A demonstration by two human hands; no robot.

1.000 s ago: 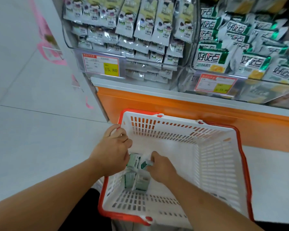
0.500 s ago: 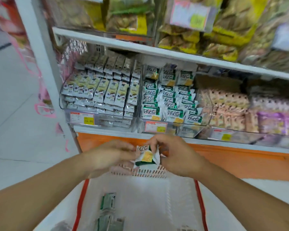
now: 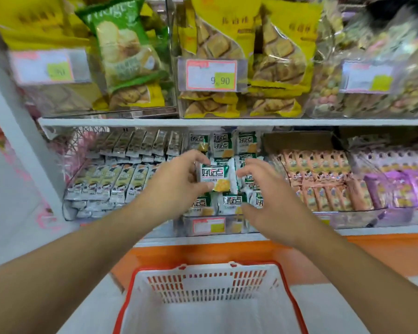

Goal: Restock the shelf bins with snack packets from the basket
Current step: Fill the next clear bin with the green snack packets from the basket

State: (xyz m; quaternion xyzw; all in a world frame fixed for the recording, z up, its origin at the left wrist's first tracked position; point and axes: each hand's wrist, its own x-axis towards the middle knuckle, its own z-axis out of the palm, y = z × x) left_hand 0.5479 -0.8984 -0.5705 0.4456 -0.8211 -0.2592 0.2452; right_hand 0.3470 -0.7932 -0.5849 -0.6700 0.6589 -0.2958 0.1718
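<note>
Gripping snack packet point(image 3: 215, 177), left hand point(image 3: 176, 182) over bin point(image 3: 227, 225).

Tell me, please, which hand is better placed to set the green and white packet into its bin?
The left hand: its fingers already grip the packet above the matching bin. The right hand hovers beside it, open.

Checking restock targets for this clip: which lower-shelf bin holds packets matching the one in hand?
The middle bin, behind both hands: its green-and-white packets match the packet the left hand grips. Neighbouring bins hold different packets.
</note>
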